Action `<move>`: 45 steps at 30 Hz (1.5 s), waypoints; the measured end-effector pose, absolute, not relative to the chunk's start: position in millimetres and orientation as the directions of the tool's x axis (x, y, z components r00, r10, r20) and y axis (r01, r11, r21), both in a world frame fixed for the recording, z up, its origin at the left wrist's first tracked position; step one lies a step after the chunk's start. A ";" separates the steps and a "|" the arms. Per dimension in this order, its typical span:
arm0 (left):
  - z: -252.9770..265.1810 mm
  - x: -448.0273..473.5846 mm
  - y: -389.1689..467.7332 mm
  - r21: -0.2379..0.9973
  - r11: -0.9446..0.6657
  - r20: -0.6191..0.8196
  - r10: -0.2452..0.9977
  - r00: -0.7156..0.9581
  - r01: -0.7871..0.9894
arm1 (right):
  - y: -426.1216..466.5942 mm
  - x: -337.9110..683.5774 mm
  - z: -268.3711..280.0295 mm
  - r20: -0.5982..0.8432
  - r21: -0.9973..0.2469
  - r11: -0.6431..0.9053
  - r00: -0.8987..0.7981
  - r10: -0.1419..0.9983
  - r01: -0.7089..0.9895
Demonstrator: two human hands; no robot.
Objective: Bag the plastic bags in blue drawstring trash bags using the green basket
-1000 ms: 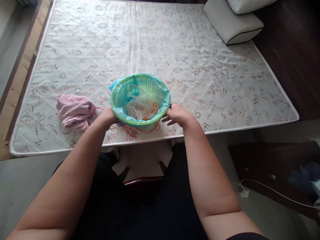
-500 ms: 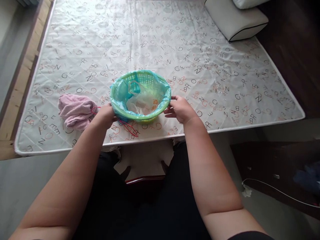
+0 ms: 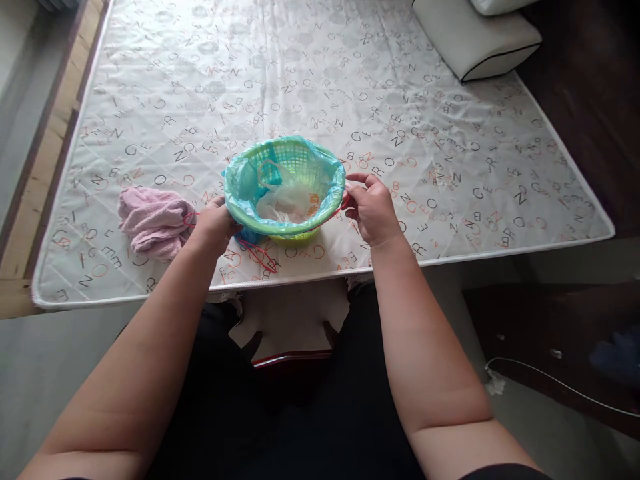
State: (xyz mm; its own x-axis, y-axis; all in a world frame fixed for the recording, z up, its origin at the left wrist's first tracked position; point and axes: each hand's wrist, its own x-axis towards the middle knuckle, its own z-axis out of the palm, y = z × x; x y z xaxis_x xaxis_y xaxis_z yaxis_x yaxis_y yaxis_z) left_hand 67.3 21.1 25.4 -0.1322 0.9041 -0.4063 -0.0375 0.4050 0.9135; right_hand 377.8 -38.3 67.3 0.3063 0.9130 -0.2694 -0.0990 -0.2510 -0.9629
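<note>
A pale mattress, printed all over with scattered black and orange letters and bordered by white piping, carries a bunched pink cloth near its near left corner, set in from both the left and near edges. Close to the near edge, slightly left of its middle, is a green basket, though whether its base rests fully on the fabric cannot be told, and red strings lie between it and that edge. Along the far part of the right edge lies a white pillow with dark trim.
</note>
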 end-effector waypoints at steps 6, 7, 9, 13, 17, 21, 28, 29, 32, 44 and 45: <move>28.1 69.7 18.8 0.897 0.441 -0.435 0.892 -0.123 0.029 | -38.4 380.0 69.7 -0.178 -0.983 -0.182 0.317 0.931 -0.019; 28.0 69.5 18.4 0.897 0.439 -0.431 0.894 -0.120 0.047 | -38.9 380.0 70.6 -0.167 -0.985 -0.173 0.317 0.934 -0.008; 27.8 69.4 17.6 0.896 0.434 -0.424 0.899 -0.110 0.094 | -40.9 378.8 72.8 -0.133 -0.989 -0.148 0.309 0.942 0.026; 27.6 71.8 14.9 0.897 0.411 -0.400 0.911 -0.099 0.161 | -47.8 372.8 76.4 -0.013 -0.987 -0.050 0.234 0.972 0.152; 26.5 74.0 12.5 0.922 0.347 -0.339 0.938 -0.077 0.170 | -52.7 368.7 76.3 0.054 -0.956 0.021 0.104 0.993 0.293; 24.9 71.6 10.7 0.929 0.252 -0.251 0.967 -0.038 0.271 | -52.9 370.0 72.7 0.072 -0.944 0.044 0.073 0.995 0.327; 18.2 65.3 10.9 0.887 0.136 -0.158 0.987 0.012 0.441 | -51.8 366.3 71.5 0.129 -0.972 0.096 0.150 0.980 0.213; 16.3 64.9 12.0 0.886 0.138 -0.159 0.987 0.010 0.443 | -50.8 365.4 71.5 0.130 -0.981 0.101 0.173 0.976 0.164; 9.1 64.9 15.6 0.902 0.127 -0.159 0.986 0.045 0.412 | -47.5 364.4 71.6 0.111 -0.994 0.111 0.194 0.975 0.008; -13.2 67.7 14.4 0.884 -0.138 0.154 0.988 0.002 0.447 | -46.6 352.4 76.7 0.064 -0.979 0.066 0.014 0.998 -0.195; -11.4 67.7 13.9 0.850 -0.203 0.206 0.977 0.047 0.487 | -46.8 351.7 77.1 0.070 -0.979 0.069 0.006 0.998 -0.194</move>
State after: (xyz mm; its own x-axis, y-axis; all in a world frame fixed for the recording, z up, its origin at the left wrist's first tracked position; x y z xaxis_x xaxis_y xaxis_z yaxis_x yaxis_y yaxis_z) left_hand 67.7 13.9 -11.4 0.0474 0.9773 0.2065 0.4868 -0.2031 0.8496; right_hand 351.7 -46.8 77.1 0.0061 0.9976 0.0696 -0.1936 0.0695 -0.9786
